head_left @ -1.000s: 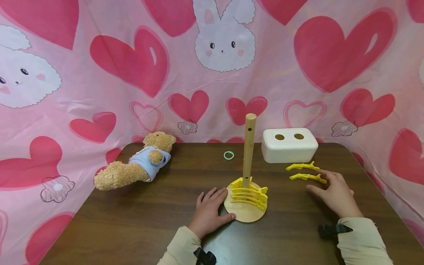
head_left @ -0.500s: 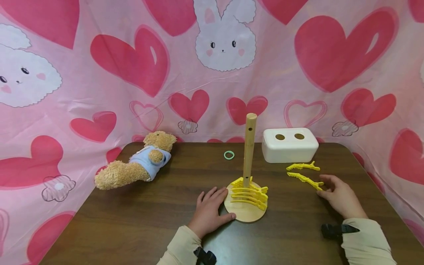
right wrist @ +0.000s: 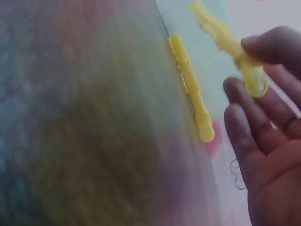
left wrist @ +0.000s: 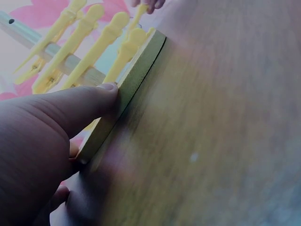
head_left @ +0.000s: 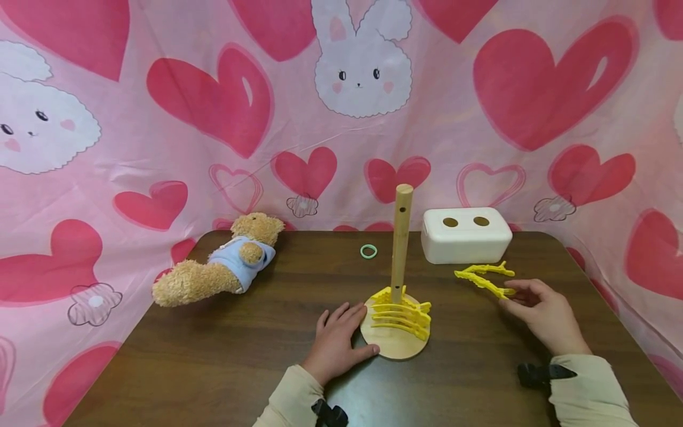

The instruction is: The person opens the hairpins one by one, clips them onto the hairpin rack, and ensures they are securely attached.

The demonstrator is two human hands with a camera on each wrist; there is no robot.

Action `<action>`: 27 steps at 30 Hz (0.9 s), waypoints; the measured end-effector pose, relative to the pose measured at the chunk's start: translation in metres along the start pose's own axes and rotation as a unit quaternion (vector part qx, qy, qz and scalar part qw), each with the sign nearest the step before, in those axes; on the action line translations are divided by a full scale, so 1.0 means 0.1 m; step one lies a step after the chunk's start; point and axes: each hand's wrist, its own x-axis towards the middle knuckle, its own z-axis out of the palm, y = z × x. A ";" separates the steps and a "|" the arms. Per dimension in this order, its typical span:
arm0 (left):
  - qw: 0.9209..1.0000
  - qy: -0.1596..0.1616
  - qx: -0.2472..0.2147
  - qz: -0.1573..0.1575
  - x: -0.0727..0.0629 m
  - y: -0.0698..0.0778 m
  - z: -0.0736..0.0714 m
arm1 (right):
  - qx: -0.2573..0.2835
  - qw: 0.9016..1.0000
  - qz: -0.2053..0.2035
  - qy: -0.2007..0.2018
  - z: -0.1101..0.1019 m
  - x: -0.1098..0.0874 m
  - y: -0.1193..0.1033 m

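Observation:
My right hand pinches a yellow hair clip by its handle end, between thumb and fingers; the right wrist view shows this clip raised off the table. A second yellow hair clip lies on the table beside it, close to the white box. My left hand lies with fingers spread at the left of a wooden stand, fingertips and thumb touching its round base. Several yellow clips sit low on the stand, around the post's foot. In the left wrist view my thumb presses the base's edge.
A white box with two round holes stands at the back right. The mint-green ring lies behind the stand. A teddy bear in a blue top lies at the left of the brown table.
My right hand has taken hold of the nearer clip at its handle end. The clip has swung at an angle, then shifted left and away from me. My left hand has stayed put.

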 end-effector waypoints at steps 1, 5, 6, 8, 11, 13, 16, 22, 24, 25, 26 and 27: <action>1.000 0.000 0.000 0.000 0.00 0.00 0.00 | 0.006 1.000 -0.009 0.006 0.00 -0.01 -0.03; 1.000 0.000 0.003 0.001 0.00 -0.01 0.00 | 0.016 0.999 -0.029 0.014 0.00 -0.03 -0.11; 1.000 0.000 0.002 0.001 0.00 -0.01 0.00 | 0.015 0.999 -0.030 0.010 -0.01 -0.04 -0.14; 1.000 0.000 0.002 0.001 0.00 -0.01 0.00 | 0.012 0.999 -0.034 0.002 -0.02 -0.05 -0.19; 1.000 0.001 0.000 0.002 0.00 -0.01 0.00 | 0.008 0.999 -0.031 -0.018 -0.03 -0.06 -0.29; 1.000 0.002 0.000 0.002 0.00 -0.02 0.01 | 0.010 0.999 -0.023 -0.032 -0.04 -0.07 -0.35; 1.000 0.002 0.000 0.000 0.00 -0.02 0.02 | 0.018 0.998 -0.010 -0.052 -0.03 -0.08 -0.45; 1.000 0.003 0.003 0.001 0.01 -0.04 0.03 | 0.021 0.998 -0.036 -0.050 -0.01 -0.12 -0.62; 1.000 0.004 0.003 0.003 0.01 -0.04 0.04 | 0.021 0.998 -0.047 -0.046 0.00 -0.13 -0.65; 1.000 0.005 0.004 0.003 0.01 -0.04 0.04 | 0.022 0.997 -0.051 -0.046 0.01 -0.14 -0.67; 1.000 0.005 0.004 0.004 0.01 -0.04 0.04 | 0.024 0.997 -0.056 -0.047 0.01 -0.14 -0.68; 1.000 0.006 0.003 0.005 0.01 -0.03 0.04 | 0.025 0.997 -0.060 -0.047 0.02 -0.14 -0.69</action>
